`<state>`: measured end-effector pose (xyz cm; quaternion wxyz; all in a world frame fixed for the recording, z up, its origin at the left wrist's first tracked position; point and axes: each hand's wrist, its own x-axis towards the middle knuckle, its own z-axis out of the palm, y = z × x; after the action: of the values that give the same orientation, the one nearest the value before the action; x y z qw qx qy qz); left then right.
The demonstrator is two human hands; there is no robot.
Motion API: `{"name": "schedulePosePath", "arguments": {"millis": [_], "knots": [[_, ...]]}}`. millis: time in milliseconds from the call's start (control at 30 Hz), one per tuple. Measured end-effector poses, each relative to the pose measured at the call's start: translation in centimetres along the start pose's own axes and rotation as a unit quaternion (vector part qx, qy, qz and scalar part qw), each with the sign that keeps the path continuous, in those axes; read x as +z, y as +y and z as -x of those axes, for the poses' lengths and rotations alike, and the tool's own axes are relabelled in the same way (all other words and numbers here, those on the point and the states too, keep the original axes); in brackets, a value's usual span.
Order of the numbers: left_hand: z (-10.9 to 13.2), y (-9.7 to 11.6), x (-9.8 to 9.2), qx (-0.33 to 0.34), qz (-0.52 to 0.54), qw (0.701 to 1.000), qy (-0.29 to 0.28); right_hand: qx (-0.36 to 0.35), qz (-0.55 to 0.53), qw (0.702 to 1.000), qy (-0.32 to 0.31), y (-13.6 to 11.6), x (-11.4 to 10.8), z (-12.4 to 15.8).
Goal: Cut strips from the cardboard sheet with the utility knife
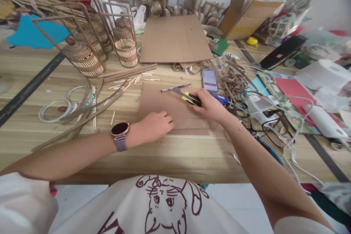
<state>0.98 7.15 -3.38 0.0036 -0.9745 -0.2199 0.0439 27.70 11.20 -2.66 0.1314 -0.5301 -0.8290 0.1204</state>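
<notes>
My left hand (154,125), with a watch on its wrist, rests knuckles-up on a brown cardboard sheet (161,104) that lies on the wooden table (170,157); its fingers are curled under and what they hold, if anything, is hidden. My right hand (210,105) is closed on a yellow-and-black utility knife (186,97) whose blade end points left over the cardboard. A thin metal rod (175,87) lies just beyond the knife. A phone (210,79) lies flat behind my right hand.
Woven bamboo lanterns (82,56) with frames stand at the back left, and a large cardboard sheet (174,40) lies behind. Bamboo strips (90,111), tape rings (53,109), cables (274,124), paper rolls (323,73) and a cardboard box (246,20) crowd the table.
</notes>
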Motion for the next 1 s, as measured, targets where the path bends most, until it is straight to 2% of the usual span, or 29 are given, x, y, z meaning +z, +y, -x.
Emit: {"name": "schedulePosePath", "arguments": {"millis": [67,133,233,367,433,533,633,767,900,1000], "knots": [[-0.5,-0.8,-0.1,-0.005,0.003,1.000,-0.001,0.031,-0.046,0.998,0.031,0.0,-0.8,1.0],[-1.0,-1.8,-0.1,-0.013,0.007,1.000,-0.004,0.068,-0.117,0.990,0.035,-0.1,-1.5,2.1],[-1.7,-3.3,-0.3,-0.014,0.012,1.000,-0.005,0.109,-0.223,0.969,0.012,-0.5,-2.2,3.8],[-3.0,-5.4,-0.7,-0.018,-0.003,1.000,-0.003,0.137,-0.280,0.949,-0.040,-1.3,-2.2,5.6],[-3.5,-6.4,-0.9,-0.055,-0.025,0.998,0.001,0.155,-0.313,0.934,-0.071,-1.7,-2.0,6.4],[-3.4,-7.0,-1.2,-0.143,-0.055,0.987,0.040,0.204,-0.385,0.895,-0.097,-2.1,-1.2,7.8],[-1.9,-5.8,-1.8,-0.183,-0.022,0.982,0.050,0.278,-0.430,0.854,-0.086,-2.3,0.0,9.2],[1.3,-1.8,-2.1,-0.187,0.015,0.981,0.055,0.321,-0.486,0.809,-0.076,-2.9,1.2,10.2],[3.6,1.9,-0.2,-0.182,0.021,0.980,0.073,0.308,-0.537,0.783,-0.065,-4.2,0.8,9.7],[4.0,2.7,2.1,-0.195,0.007,0.978,0.078,0.301,-0.561,0.767,-0.085,-4.9,0.1,9.1]]}}
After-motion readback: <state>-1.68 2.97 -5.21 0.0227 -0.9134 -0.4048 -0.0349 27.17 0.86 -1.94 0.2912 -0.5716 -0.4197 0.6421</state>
